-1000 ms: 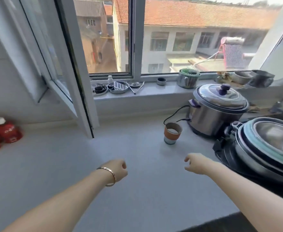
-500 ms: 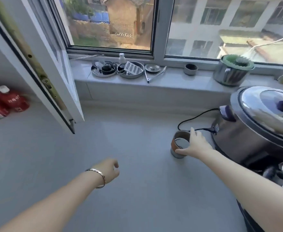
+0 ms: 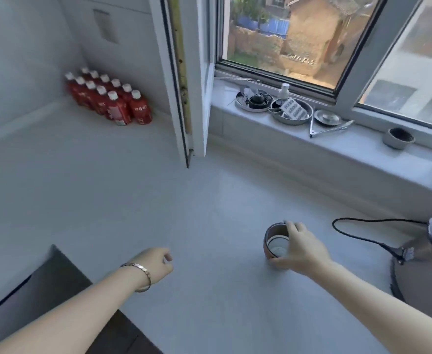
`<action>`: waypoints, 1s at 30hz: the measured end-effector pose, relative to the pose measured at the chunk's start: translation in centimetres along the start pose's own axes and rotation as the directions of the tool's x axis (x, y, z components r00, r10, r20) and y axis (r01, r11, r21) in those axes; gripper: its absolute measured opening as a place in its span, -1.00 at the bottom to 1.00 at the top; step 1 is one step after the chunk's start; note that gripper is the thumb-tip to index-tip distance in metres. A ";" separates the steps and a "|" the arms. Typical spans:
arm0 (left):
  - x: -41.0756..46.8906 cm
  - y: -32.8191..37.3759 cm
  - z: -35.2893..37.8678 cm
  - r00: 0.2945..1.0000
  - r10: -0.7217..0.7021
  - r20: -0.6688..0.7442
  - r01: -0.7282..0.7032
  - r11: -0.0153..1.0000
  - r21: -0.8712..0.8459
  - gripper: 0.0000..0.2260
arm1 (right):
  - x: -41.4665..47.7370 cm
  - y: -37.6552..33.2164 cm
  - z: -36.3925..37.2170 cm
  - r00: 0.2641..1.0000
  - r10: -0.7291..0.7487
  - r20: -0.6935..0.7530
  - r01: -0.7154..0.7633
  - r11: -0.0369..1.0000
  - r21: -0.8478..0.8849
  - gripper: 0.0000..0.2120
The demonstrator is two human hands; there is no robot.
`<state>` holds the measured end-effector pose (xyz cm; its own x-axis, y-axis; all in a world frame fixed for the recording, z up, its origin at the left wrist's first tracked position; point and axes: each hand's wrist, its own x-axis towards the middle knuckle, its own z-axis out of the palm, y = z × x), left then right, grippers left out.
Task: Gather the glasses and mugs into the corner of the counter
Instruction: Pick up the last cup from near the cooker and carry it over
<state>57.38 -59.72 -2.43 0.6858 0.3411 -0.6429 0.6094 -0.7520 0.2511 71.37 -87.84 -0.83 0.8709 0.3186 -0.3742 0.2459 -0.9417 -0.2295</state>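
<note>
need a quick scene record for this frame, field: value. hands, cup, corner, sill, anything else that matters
right hand: grips the cup from its right side, fingers over the rim
cup: upright, brown band; resting or lifted, cannot tell
left hand: loosely curled, holds nothing; bracelet on the wrist
corner: far left of the counter; red bottles stand there, no cup there yet
sill: metal dishes, tongs, small bowl
right edge: black cord on the counter

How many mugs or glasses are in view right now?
2. A brown-banded mug on the counter, gripped by the right hand; a small grey cup on the windowsill, far right. Others may be out of frame.
</note>
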 end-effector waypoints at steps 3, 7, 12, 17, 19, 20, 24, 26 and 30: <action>-3.0 -4.8 0.1 0.995 -0.096 -0.033 0.092 0.991 -0.101 -0.71 | -0.9 -7.2 1.0 0.982 -0.185 0.050 0.186 0.983 -0.015 -0.05; -7.7 -13.5 0.4 0.972 -0.214 -0.099 0.187 0.956 -0.224 -0.75 | -3.4 -18.6 3.5 0.909 -0.403 0.108 0.407 0.913 -0.022 -0.07; -14.8 -26.8 1.6 0.909 -0.387 -0.153 0.307 0.872 -0.381 -0.85 | -8.8 -33.4 8.1 0.776 -0.590 0.221 0.617 0.783 -0.078 -0.04; -23.0 -40.8 2.8 0.831 -0.534 -0.157 0.422 0.788 -0.448 -0.88 | -15.9 -46.4 13.5 0.662 -0.699 0.272 0.743 0.660 -0.113 -0.01; -26.2 -45.8 3.3 0.792 -0.591 -0.152 0.466 0.747 -0.475 -0.85 | -18.6 -51.1 15.5 0.622 -0.723 0.300 0.777 0.616 -0.126 -0.03; -27.8 -48.2 3.5 0.773 -0.618 -0.143 0.482 0.719 -0.500 -0.85 | -19.8 -53.4 16.5 0.605 -0.732 0.315 0.791 0.599 -0.126 -0.03; -33.3 -56.9 4.5 0.716 -0.689 -0.112 0.504 0.622 -0.599 -0.85 | -23.9 -61.8 20.3 0.533 -0.771 0.349 0.842 0.522 -0.135 -0.02; -35.1 -61.1 5.2 0.689 -0.717 -0.106 0.508 0.582 -0.635 -0.81 | -25.6 -65.7 22.1 0.489 -0.795 0.359 0.870 0.476 -0.132 -0.02; -37.3 -68.4 5.7 0.626 -0.775 -0.080 0.532 0.501 -0.683 -0.75 | -28.0 -73.3 25.9 0.406 -0.827 0.389 0.912 0.396 -0.109 -0.01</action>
<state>-12.14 -24.19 0.22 -0.0111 0.8421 -0.5392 0.9418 0.1900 0.2774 17.93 -24.98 3.17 -0.0156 0.9501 -0.3116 0.9378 -0.0942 -0.3341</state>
